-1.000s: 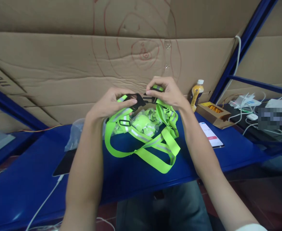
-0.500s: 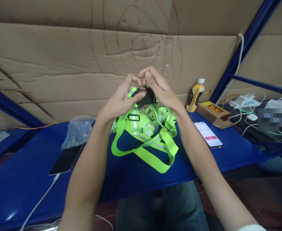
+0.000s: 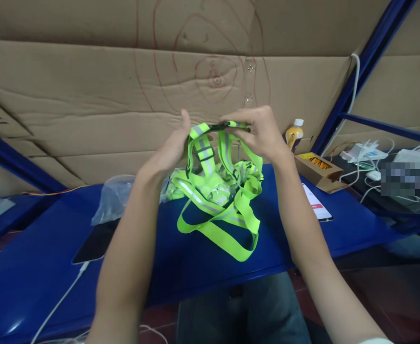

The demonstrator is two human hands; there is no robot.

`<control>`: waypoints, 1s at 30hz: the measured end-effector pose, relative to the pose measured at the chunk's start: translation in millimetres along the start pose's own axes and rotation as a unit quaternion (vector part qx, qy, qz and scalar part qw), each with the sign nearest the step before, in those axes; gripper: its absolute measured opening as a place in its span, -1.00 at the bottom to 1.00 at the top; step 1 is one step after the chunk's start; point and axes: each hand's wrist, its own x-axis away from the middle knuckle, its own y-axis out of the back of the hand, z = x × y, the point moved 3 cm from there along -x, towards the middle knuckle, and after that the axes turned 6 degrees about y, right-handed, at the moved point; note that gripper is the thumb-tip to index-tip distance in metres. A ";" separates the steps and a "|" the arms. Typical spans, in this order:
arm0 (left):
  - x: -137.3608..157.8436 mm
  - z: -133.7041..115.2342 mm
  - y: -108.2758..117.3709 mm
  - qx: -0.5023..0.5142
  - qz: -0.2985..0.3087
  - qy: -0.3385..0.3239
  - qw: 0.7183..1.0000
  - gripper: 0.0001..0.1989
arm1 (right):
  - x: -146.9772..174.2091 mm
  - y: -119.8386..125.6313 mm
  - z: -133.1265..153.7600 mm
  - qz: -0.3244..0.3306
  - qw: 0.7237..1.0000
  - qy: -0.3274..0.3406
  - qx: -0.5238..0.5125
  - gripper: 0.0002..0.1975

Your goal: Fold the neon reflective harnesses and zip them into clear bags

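A tangle of neon-green reflective straps (image 3: pixel 227 239) with grey stripes lies in front of me, partly lifted between my hands. My left hand (image 3: pixel 172 148) supports the raised strap at its left side. Its thumb points up, and its other fingers are mostly hidden behind the webbing. My right hand (image 3: pixel 265 131) pinches the strap's other raised part between thumb and fingers. A dark buckle (image 3: pixel 219 126) spans the straps between both hands, seen nearly edge-on. Below it, a black slide adjuster (image 3: pixel 205 154) sits on a hanging strap. Clear plastic shows among the bundled straps underneath.
The blue tabletop (image 3: pixel 195 282) carries a clear plastic bag (image 3: pixel 113 198) and a dark phone (image 3: pixel 93 243) on a white cable at left. At right are a lit phone (image 3: pixel 319 205), a yellow bottle (image 3: pixel 295 134) and an open cardboard box (image 3: pixel 319 172). Cardboard (image 3: pixel 88 91) stands behind.
My hands have moved apart; the right went right and turned over. The buckle has tilted from facing me to nearly edge-on. My left thumb has lifted off it, and the straps have shifted.
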 end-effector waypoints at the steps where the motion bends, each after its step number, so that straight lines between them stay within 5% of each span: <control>1: -1.0 2.9 0.4 0.038 0.017 0.036 0.998 -0.28 | -1.5 -2.9 1.7 -0.014 1.000 0.007 0.001 -0.76; 5: -0.5 7.6 12.2 0.110 0.053 0.075 0.990 -0.50 | -5.8 -18.9 7.9 0.018 0.999 0.044 0.002 -0.69; 9: 4.5 7.9 28.3 0.059 0.069 0.053 0.994 -0.47 | -3.2 -21.6 4.0 0.062 0.996 0.059 -0.027 -0.50; 17: 5.3 2.6 21.2 -0.073 0.075 -0.021 0.994 -0.39 | 8.2 0.0 -1.8 0.178 0.982 -0.055 -0.039 -0.67; 24: 2.8 27.3 10.6 0.122 0.082 0.147 0.978 -0.43 | 5.6 0.0 8.3 0.139 0.988 -0.043 -0.057 -0.72; 30: 4.3 23.2 11.1 0.166 0.086 0.217 0.958 -0.35 | 1.4 -14.7 -1.1 0.098 0.995 -0.002 0.032 -0.74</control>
